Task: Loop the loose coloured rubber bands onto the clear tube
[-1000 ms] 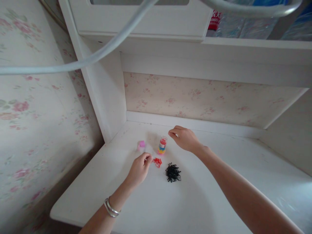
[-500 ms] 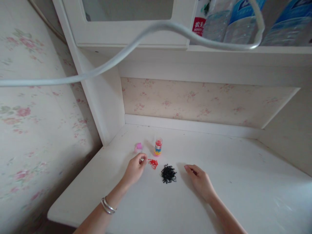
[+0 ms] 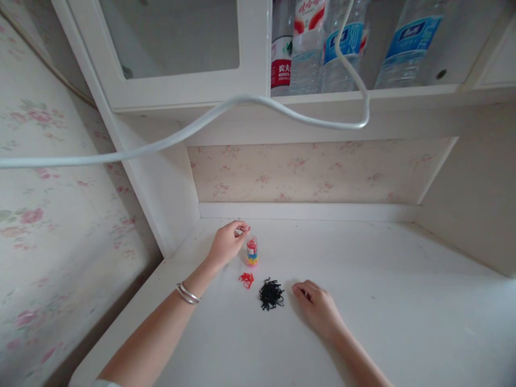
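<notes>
My left hand (image 3: 229,243) is raised at the mouth of a small clear jar (image 3: 252,257), its fingers pinching a red rubber band (image 3: 249,229). Layers of red, blue and yellow bands show through the jar's wall; it stands upright on the white desk. In front of the jar lies a small pile of red rubber bands (image 3: 246,280). A larger heap of black rubber bands (image 3: 271,294) sits closer to me. To the right of that heap rests my right hand (image 3: 316,306), fingers curled in, with nothing visible in them.
A white desk (image 3: 387,301) runs back to a wallpapered panel. Above hangs a cabinet (image 3: 177,91) with a shelf of water bottles (image 3: 344,48). A white cable (image 3: 193,127) crosses the view in front of it.
My left hand has risen from beside the red pile to the jar's mouth, carrying a red band, and now hides the pink lid. The view has tilted upward; my right hand stays put.
</notes>
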Demonstrator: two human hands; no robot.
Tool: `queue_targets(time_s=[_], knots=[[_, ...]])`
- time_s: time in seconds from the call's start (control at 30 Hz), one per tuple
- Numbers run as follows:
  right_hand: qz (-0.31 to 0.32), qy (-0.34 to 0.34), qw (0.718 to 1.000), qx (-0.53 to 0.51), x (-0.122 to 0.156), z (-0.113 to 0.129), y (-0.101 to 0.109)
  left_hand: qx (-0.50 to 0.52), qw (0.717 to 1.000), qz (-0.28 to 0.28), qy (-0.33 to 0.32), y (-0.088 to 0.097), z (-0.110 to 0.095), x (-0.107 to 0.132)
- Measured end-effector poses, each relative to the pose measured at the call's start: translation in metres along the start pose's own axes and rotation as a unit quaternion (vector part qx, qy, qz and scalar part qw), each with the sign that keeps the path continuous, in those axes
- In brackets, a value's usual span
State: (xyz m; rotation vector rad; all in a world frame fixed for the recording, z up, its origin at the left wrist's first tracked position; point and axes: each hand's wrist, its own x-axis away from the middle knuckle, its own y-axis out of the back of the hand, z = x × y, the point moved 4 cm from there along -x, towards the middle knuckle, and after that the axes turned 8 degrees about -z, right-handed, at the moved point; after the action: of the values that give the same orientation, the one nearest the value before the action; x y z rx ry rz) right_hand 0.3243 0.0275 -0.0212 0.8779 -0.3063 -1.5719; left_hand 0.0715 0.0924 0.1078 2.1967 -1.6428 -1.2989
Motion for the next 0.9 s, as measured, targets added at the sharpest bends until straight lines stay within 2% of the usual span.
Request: queue_targets(time_s=[0.37, 0.73, 0.9], knots=[[0.027, 0.008, 0.998, 0.048, 0.003, 0.004, 0.001, -0.073, 0.996, 0.011, -0.051, -0.01, 0.002, -0.005], [0.04, 0.01, 0.997, 0.073, 0.002, -0.002, -0.005, -0.087, 0.993, 0.06, -0.043, -0.019, 0.013, -0.009], [0.044, 0.01, 0.996, 0.082, 0.002, -0.002, -0.006, -0.12, 0.989, 0.074, -0.047, -0.021, 0.008, -0.012]])
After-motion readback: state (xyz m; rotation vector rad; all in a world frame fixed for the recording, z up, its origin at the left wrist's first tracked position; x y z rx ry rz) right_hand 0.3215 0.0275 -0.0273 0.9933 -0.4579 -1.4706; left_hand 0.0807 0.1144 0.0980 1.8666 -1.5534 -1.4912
